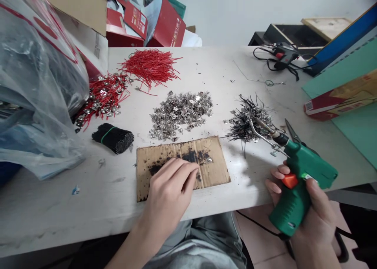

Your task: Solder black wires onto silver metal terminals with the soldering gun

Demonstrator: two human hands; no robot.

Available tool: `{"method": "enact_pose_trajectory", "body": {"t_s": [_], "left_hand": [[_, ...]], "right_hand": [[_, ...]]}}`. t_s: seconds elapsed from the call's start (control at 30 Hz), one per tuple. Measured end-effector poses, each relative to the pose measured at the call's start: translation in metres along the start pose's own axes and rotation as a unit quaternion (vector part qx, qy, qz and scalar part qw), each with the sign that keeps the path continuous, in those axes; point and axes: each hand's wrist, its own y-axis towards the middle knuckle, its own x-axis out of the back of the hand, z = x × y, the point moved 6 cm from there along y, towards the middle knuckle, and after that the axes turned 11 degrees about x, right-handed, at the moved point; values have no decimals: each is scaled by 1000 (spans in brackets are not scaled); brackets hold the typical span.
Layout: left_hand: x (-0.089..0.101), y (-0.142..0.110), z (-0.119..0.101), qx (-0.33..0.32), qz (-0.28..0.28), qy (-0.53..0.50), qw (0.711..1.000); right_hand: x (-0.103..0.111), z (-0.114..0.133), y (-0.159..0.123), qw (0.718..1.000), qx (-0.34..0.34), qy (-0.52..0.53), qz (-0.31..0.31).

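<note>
My left hand (173, 180) rests over the scorched cardboard piece (219, 174), its fingers pinched together. A small metal terminal (209, 160) lies on the cardboard just right of the fingertips. Whatever is between the fingers is hidden from view. My right hand (315, 214) grips a green soldering gun (312, 163) with an orange trigger, held off the table's front right. Its metal tip (263, 124) points up and left, in front of a heap of black wires with terminals (247, 116). A pile of loose metal terminals (182, 114) lies behind the cardboard.
Red wires (150, 66) and red wires with terminals (106, 94) lie at back left, near a plastic bag (38, 84). A banded black wire bundle (113, 138) is left of the cardboard. Scissors (291, 131) lie behind the gun; a black corded device (281, 57) sits at back right.
</note>
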Motion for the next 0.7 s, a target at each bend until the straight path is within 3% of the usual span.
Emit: {"method": "enact_pose_trajectory", "body": {"t_s": [0.2, 0.37, 0.47, 0.57, 0.63, 0.7], "left_hand": [[8, 2, -5, -2, -29, -14, 999], [6, 36, -30, -38, -65, -31, 997], [-13, 70, -53, -65, -65, -42, 995], [-47, 99, -72, -89, -43, -5, 995], [-71, 109, -76, -87, -13, 60, 994], [-82, 109, -76, -90, -5, 81, 993]], "right_hand": [[3, -4, 0, 999, -4, 32, -18], [6, -8, 1, 995, 12, 90, -31], [3, -10, 1, 986, 12, 164, -39], [-1, -11, 2, 978, 1, 207, -29], [-1, -11, 3, 977, -5, 213, -10], [0, -12, 3, 978, -9, 210, 5]]}}
